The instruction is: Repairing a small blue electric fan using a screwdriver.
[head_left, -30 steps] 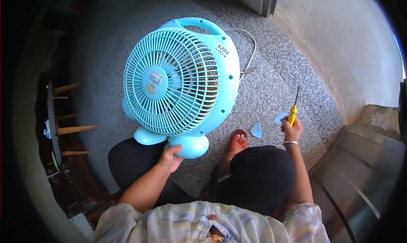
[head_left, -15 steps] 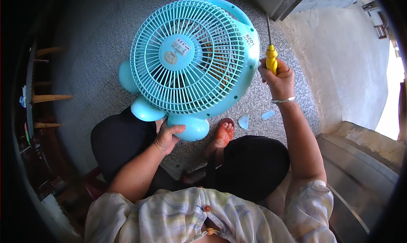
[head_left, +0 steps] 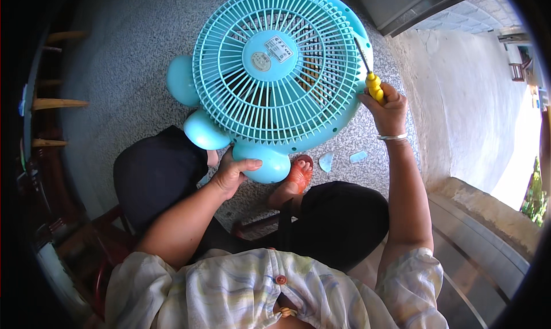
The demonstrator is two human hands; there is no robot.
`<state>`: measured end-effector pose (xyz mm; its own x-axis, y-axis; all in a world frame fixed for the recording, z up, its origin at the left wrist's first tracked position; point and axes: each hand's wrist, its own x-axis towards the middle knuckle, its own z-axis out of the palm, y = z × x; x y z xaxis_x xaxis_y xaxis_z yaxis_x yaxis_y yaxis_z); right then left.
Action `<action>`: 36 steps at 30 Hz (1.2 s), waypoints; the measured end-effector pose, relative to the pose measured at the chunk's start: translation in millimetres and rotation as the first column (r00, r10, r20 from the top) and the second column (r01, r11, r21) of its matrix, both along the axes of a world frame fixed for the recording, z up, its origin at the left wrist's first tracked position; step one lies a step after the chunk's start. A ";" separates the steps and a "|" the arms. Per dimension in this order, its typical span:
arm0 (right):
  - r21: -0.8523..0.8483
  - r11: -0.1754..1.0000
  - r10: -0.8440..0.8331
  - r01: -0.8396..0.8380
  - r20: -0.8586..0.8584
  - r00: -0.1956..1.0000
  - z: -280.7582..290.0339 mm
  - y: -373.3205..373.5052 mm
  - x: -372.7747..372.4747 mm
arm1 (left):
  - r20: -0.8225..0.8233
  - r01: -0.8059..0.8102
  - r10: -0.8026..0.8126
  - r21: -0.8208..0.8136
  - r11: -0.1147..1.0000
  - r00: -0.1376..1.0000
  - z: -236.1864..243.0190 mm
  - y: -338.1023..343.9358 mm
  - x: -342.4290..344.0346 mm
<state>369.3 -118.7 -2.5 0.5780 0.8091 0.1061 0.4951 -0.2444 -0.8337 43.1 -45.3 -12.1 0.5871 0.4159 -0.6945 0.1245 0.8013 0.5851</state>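
Observation:
A turquoise fan (head_left: 271, 53) is held up in front of me, its round slatted grille and the labelled hub facing up. My left hand (head_left: 231, 173) grips one of the rounded knobs (head_left: 263, 162) at its near edge, thumb on top. At the right rim, my right hand (head_left: 388, 108) is closed round the yellow handle of a screwdriver (head_left: 375, 87). The thin metal shaft points away from me and lies across the fan's right edge in this view. Whether its tip touches the fan, I cannot tell.
Two pale blue broken pieces (head_left: 326, 162) lie on the speckled floor (head_left: 135, 59) near my sandalled foot (head_left: 299, 176). Wooden furniture with pegs (head_left: 60, 103) stands at the left. A concrete step (head_left: 482, 205) and a wall lie to the right.
The fan has shifted right and slightly away from me. My right hand has lowered a little, and the screwdriver's shaft has tilted left over the fan's rim.

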 end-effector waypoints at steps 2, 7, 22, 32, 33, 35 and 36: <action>-0.021 1.000 -0.003 0.003 0.019 1.000 1.6 1.7 -1.0 | 0.000 -0.009 0.009 0.000 1.000 1.000 0.0 0.1 -0.7; -0.041 0.999 0.006 -0.004 0.053 0.999 8.4 -2.1 -2.1 | 0.002 -0.012 0.012 0.016 1.000 1.000 -4.5 -0.5 -2.9; -0.212 0.877 -0.467 0.432 -0.590 0.659 -114.8 -120.0 3.6 | -0.028 0.002 -0.001 0.031 1.000 1.000 -5.4 -2.1 2.9; -0.397 0.418 -0.839 0.817 -0.514 0.179 -262.5 -248.5 -77.5 | -0.098 0.020 -0.017 0.037 0.999 0.995 -13.2 -0.8 -13.7; -0.402 0.263 -0.882 0.877 -0.470 0.049 -271.4 -258.9 -78.2 | -0.100 0.041 -0.038 0.028 0.999 0.994 -13.6 -0.5 -14.4; -0.473 0.217 -0.930 0.854 -0.367 0.033 -294.1 -291.9 -70.3 | -0.104 0.037 -0.034 0.027 0.999 0.994 -11.6 -0.1 -14.0; -0.471 0.165 -0.956 0.867 -0.294 0.022 -304.8 -307.0 -61.4 | -0.098 0.052 -0.049 0.030 0.998 0.994 -11.6 -0.1 -12.8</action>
